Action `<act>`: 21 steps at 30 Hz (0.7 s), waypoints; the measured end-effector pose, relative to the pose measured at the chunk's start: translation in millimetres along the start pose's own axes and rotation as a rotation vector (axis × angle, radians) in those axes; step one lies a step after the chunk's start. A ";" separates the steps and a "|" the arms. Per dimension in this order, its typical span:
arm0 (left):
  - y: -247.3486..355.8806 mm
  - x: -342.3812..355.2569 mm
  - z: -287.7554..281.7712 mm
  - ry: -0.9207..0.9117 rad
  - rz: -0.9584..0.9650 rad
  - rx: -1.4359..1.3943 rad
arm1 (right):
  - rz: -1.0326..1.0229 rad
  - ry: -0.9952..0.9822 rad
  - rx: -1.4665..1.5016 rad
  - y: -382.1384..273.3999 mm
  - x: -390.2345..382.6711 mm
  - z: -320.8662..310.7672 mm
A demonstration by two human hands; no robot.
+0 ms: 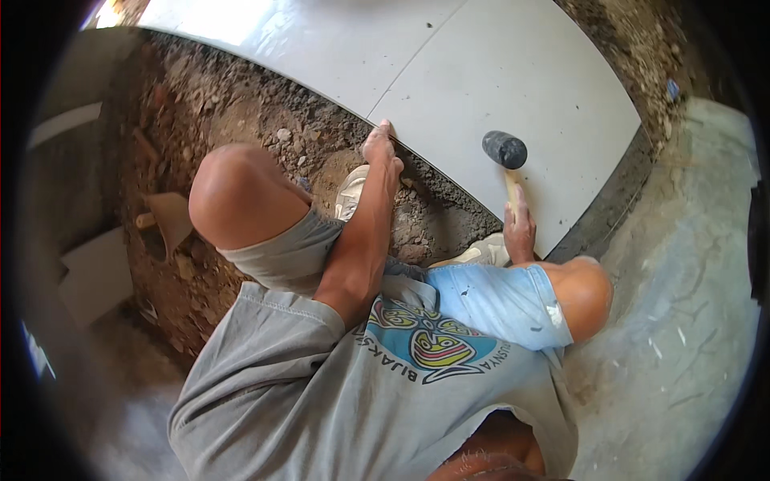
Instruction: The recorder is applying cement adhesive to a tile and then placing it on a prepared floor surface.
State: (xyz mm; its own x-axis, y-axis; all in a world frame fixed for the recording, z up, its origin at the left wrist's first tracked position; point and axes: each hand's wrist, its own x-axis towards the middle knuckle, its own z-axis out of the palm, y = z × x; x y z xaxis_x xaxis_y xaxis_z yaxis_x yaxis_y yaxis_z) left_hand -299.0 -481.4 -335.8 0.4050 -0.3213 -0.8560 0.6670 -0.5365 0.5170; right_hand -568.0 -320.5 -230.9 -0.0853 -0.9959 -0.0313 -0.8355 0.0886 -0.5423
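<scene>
My right hand (520,227) is closed round the light wooden handle of a rubber mallet (505,150). The mallet's black head is over a large pale floor tile (521,88); I cannot tell whether it touches the surface. At the tile's near edge, by the joint with a second pale tile (321,56), my left hand (381,148) has a fingertip stretched out against the edge. Its other fingers are partly hidden, and no tool shows in it. Grey mortar (449,192) shows along the near edge of the tile.
Rough soil and rubble (233,104) lie to the left of the tiles. A trowel-like tool with a wooden handle (146,220) lies there. Smooth grey concrete (666,305) spreads on the right. My shoes (350,192) stand close to the tile edge.
</scene>
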 end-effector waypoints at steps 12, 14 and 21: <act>3.7 -96.8 34.6 -0.732 1.426 1.622 | 0.203 -0.055 -0.154 -4.2 -25.8 34.7; -15.1 -106.2 56.6 -0.876 1.459 1.864 | 0.209 -0.076 -0.100 -7.5 -51.0 25.1; -22.2 -103.1 94.9 -0.779 1.118 2.152 | 0.476 0.116 0.014 -35.2 -132.6 0.3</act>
State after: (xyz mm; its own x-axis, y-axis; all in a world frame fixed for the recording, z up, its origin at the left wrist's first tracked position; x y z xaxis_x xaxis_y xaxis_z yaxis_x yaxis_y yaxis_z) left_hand -414.9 -510.4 -259.3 -0.4893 -0.6943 -0.5277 -0.8718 0.4056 0.2748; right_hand -527.1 -191.6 -208.0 -0.5167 -0.8359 -0.1850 -0.6817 0.5324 -0.5018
